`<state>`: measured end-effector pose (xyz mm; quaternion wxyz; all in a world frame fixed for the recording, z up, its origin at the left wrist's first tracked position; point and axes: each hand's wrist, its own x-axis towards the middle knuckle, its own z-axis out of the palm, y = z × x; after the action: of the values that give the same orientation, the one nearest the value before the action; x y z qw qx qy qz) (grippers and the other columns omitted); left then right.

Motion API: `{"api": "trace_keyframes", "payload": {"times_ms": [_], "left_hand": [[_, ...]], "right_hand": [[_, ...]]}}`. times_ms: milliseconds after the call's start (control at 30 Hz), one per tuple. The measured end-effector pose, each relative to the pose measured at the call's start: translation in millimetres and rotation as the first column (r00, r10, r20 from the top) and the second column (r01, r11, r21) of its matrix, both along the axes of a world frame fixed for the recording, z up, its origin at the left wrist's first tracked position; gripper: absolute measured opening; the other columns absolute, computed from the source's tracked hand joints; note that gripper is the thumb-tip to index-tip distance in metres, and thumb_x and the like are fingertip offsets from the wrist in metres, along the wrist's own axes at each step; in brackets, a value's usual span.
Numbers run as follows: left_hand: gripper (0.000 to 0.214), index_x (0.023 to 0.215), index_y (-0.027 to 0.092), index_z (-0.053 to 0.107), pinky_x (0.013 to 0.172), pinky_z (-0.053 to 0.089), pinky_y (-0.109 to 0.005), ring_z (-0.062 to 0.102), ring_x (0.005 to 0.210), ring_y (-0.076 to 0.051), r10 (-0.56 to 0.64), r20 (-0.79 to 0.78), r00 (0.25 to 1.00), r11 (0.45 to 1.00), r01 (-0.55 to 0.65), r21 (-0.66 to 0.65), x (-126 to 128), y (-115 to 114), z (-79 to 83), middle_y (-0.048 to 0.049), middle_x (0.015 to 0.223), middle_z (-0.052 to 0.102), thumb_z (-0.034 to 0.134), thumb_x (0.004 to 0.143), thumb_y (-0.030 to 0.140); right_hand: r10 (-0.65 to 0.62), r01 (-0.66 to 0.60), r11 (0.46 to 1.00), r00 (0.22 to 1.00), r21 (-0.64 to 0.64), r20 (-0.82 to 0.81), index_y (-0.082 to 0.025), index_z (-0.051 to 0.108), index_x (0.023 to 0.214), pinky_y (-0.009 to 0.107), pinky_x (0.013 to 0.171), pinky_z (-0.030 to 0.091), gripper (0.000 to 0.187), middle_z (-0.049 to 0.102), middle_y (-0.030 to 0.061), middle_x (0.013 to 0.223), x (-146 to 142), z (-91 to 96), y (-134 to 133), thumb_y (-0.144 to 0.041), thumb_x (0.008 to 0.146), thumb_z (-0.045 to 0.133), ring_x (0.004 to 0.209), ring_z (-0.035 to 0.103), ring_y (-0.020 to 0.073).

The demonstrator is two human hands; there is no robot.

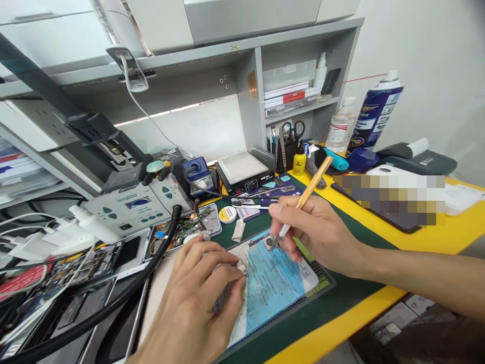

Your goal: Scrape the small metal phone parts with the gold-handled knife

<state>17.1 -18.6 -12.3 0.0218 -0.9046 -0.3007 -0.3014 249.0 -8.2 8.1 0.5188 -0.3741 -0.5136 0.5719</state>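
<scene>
In my right hand [326, 232] is a craft knife [314, 183] with a gold handle, gripped like a pen. Its light blade [279, 234] points down and left. By the blade tip is a small grey part with a dark round spot [269, 242], perhaps a camera module. My left hand [200, 293] is closed, thumb and fingertips pressed around a small whitish piece [241, 266] whose kind I cannot make out. Both hands are over a worn blue-and-white sheet [276, 288] on a dark perforated tray [329, 282]. Part of the sheet is hidden behind my left hand.
Left lie opened phone parts [71, 268] and a thick black hose [166, 253]. Behind stand a grey rework station [131, 210] and a hot plate [246, 169]. A pale scrap [238, 230] lies on the green mat [352, 273]. A spray can [375, 116] stands far right.
</scene>
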Motion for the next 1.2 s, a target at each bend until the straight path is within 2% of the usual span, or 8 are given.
{"api": "trace_keyframes", "payload": {"times_ms": [233,367,733,967,1200], "left_hand": [[0.013,0.092,0.028,0.067,0.101,0.046,-0.054,0.063,0.097,-0.024,-0.020,-0.019,1.000,1.000,0.020,-0.023,4.8,-3.4,1.1,-0.0024,0.096,0.074,0.061,0.090,0.017],[0.013,0.093,0.026,0.067,0.102,0.045,-0.053,0.062,0.097,-0.023,-0.037,-0.026,0.999,0.999,0.037,-0.028,4.3,-2.5,2.8,-0.0027,0.098,0.074,0.061,0.090,0.016],[0.013,0.096,0.020,0.067,0.109,0.034,-0.045,0.056,0.101,-0.019,-0.060,-0.065,0.996,0.997,0.057,-0.060,1.8,-3.0,5.3,-0.0019,0.102,0.070,0.061,0.090,0.010],[0.015,0.099,0.022,0.067,0.110,0.030,-0.049,0.055,0.106,-0.020,-0.065,-0.048,0.997,0.994,0.060,-0.096,0.3,-2.3,-3.1,-0.0025,0.105,0.069,0.059,0.092,0.011],[0.015,0.097,0.021,0.068,0.112,0.031,-0.048,0.057,0.104,-0.019,-0.082,-0.056,0.995,0.995,0.078,-0.069,-0.1,-2.9,1.7,-0.0020,0.103,0.070,0.061,0.091,0.010]], "right_hand": [[0.010,-0.010,1.000,1.000,-0.009,-0.012,-0.017,0.064,0.062,0.018,0.034,0.039,0.035,0.052,-0.0030,0.043,0.8,0.9,-2.2,-0.039,0.090,0.064,0.035,0.049,0.0092],[0.015,-0.015,1.000,1.000,-0.012,-0.021,-0.017,0.065,0.063,0.018,0.034,0.038,0.035,0.052,-0.0029,0.044,0.4,1.1,-2.1,-0.039,0.091,0.064,0.035,0.049,0.0091],[0.036,-0.036,0.999,0.999,0.013,-0.015,-0.017,0.064,0.065,0.019,0.037,0.041,0.037,0.052,-0.0023,0.051,1.3,-0.7,-3.5,-0.041,0.093,0.065,0.040,0.049,0.0096],[0.030,-0.030,0.999,0.999,0.012,-0.014,-0.017,0.066,0.066,0.022,0.038,0.041,0.036,0.055,-0.0008,0.056,1.3,-1.1,-4.5,-0.041,0.093,0.065,0.041,0.049,0.0100],[0.029,-0.029,1.000,1.000,0.011,-0.012,-0.016,0.065,0.065,0.019,0.036,0.040,0.037,0.053,-0.0021,0.051,0.4,-0.4,-3.7,-0.040,0.093,0.064,0.038,0.048,0.0091]]}}
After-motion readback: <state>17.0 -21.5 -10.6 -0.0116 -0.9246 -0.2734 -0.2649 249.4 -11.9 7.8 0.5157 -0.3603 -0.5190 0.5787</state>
